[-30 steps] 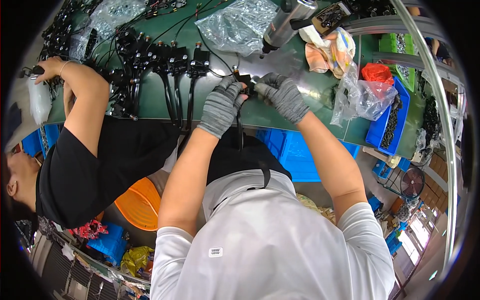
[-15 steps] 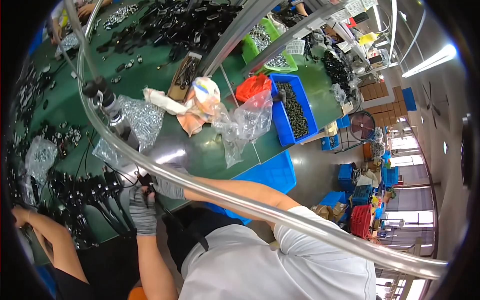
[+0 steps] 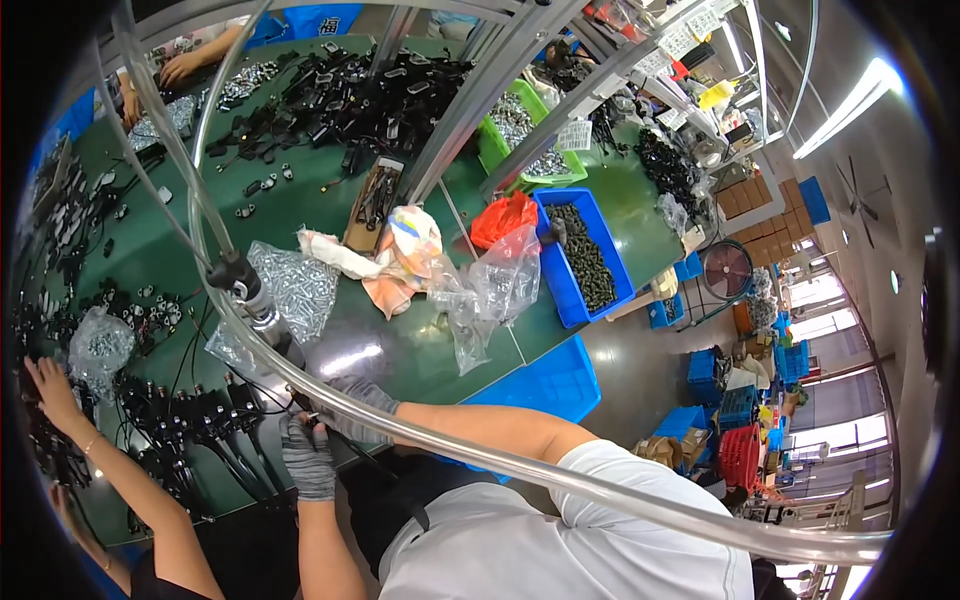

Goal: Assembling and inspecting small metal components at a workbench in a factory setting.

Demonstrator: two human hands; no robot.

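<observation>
Both my hands wear grey knit gloves and meet at the near edge of the green table. My left hand is closed around a small black part with a cable. My right hand pinches the same part from the right, partly hidden behind a thick clear hose that crosses in front of it. Rows of similar black cabled parts lie just left of my hands. A hanging power screwdriver is just above them.
A clear bag of silver screws, a crumpled cloth and empty plastic bags lie behind my hands. A blue bin of dark parts and a green bin stand at right. A co-worker's hand works at left.
The view has swung up and to the right, so the table's far side and the blue bins now show. My hands stay together on the black part.
</observation>
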